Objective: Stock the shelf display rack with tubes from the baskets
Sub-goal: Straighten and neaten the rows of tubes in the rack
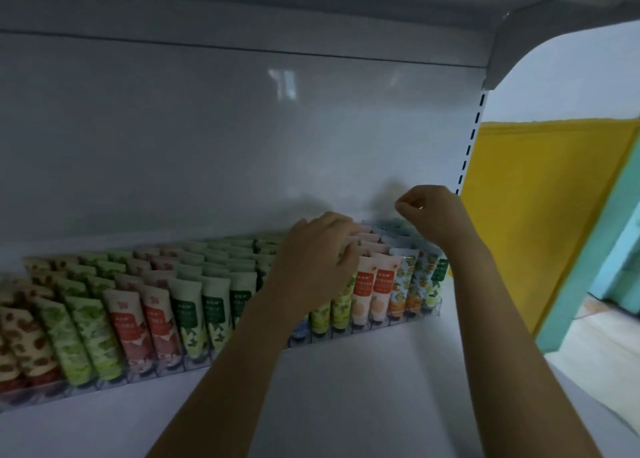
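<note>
The tubes point(194, 305) were stood cap-down in rows in the clear rack point(431, 310) on the white shelf point(346, 388), nearly every row filled. The left hand point(318, 260) was laid, fingers loosely spread, on the peach rows' tops, probably to steady them. The right hand point(433, 211) was held above the rear right rows, fingers curled together, nothing seen pinched; no basket was shown

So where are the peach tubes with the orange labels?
The peach tubes stand in the rack right of centre in the head view, beside the left hand, with citrus-print tubes on their right.
</note>
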### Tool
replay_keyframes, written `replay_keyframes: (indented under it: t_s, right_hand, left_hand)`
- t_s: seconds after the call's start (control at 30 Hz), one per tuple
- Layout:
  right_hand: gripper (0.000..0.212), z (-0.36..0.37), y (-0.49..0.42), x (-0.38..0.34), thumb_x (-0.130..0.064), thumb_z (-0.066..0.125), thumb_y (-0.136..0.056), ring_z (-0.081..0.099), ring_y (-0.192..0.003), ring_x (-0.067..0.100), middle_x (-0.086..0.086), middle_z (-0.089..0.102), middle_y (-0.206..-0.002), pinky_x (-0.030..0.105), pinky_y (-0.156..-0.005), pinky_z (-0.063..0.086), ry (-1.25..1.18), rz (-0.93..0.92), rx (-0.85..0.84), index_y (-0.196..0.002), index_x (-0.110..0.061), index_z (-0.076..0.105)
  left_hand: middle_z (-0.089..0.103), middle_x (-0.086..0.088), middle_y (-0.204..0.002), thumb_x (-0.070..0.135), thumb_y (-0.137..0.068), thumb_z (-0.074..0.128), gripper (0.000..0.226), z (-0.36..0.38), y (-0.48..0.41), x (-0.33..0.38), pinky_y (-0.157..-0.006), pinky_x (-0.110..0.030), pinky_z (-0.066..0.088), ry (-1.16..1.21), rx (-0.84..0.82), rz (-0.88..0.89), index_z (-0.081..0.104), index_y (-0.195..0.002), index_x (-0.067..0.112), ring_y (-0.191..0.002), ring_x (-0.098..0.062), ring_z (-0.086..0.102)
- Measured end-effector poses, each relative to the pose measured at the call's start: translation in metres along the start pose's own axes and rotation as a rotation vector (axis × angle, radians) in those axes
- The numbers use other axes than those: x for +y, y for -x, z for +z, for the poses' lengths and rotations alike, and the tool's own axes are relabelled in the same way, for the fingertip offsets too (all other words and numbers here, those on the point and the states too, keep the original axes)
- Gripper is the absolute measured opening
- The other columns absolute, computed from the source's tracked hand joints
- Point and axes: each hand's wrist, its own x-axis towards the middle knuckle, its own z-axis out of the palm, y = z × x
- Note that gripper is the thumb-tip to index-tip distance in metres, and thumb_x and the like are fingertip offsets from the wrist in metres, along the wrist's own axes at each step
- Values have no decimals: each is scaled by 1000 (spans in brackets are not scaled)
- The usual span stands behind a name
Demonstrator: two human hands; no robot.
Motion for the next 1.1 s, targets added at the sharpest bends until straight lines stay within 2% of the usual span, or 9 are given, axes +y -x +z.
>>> replay_keyframes:
  t_s: [0.1,0.17,0.27,0.37,0.43,0.57,0.67,0.8,1.1]
  right_hand:
    - [18,9,-3,4,-16,55,-89,59,-88,19,8,69,-99,26,-72,43,36,-13,-43,-96,-8,69]
    - [19,15,-6,4,-17,54,-89,60,-96,27,9,69,-100,34,-80,50,74,-31,-54,-97,-10,70]
    - [23,22,-8,6,-16,51,-88,57,-102,32,8,69,-104,42,-87,49,140,-52,-84,-101,-15,71]
    - [26,25,-9,10,-16,49,-90,55,-108,31,7,68,-111,41,-93,46,161,-58,-129,-107,-16,69]
    - [27,25,-9,11,-14,49,-90,54,-109,31,7,67,-112,42,-95,44,163,-63,-149,-108,-16,69]
    - [26,24,-8,9,-14,50,-89,56,-106,30,6,69,-108,42,-94,46,166,-72,-165,-103,-17,71]
    - [23,25,-7,8,-14,53,-87,58,-104,28,4,71,-104,40,-94,46,182,-76,-190,-97,-18,74]
    - [23,21,-6,7,-10,54,-85,58,-103,27,4,70,-104,37,-92,47,171,-51,-195,-96,-15,74]
    - [25,18,-5,6,-8,54,-85,61,-98,21,4,70,-106,30,-87,48,181,-51,-264,-100,-15,73]
  left_hand:
    - [49,0,-133,20,-96,39,34,9,-12,13,-97,-27,31,17,5,-46,51,-127,14,-114,-17,48]
    - [52,-2,-129,21,-96,40,32,13,-18,16,-94,-29,36,21,2,-99,53,-124,13,-109,-20,51]
    - [55,-4,-124,23,-96,39,31,17,-25,18,-92,-32,37,-35,3,-170,56,-120,12,-105,-22,53]
    - [58,-5,-119,27,-96,34,35,24,-24,19,-91,-33,38,-34,8,-172,59,-116,10,-102,-23,55]
    - [60,-5,-116,32,-91,25,46,25,-22,22,-91,-33,36,-24,26,-134,60,-113,11,-99,-22,56]
    - [59,0,-120,30,-96,28,40,23,-17,25,-99,-33,27,-64,19,-132,58,-117,14,-106,-17,54]
    - [58,0,-123,35,-89,22,50,25,-14,24,-99,-32,25,-89,6,-120,59,-118,16,-110,-18,53]
    - [48,5,-139,28,-97,36,36,27,-11,23,-109,-32,16,-95,-35,-121,53,-128,19,-126,-13,42]
    - [53,4,-131,32,-98,33,35,29,-9,27,-114,-43,13,-132,-106,-154,52,-124,19,-121,-15,45]
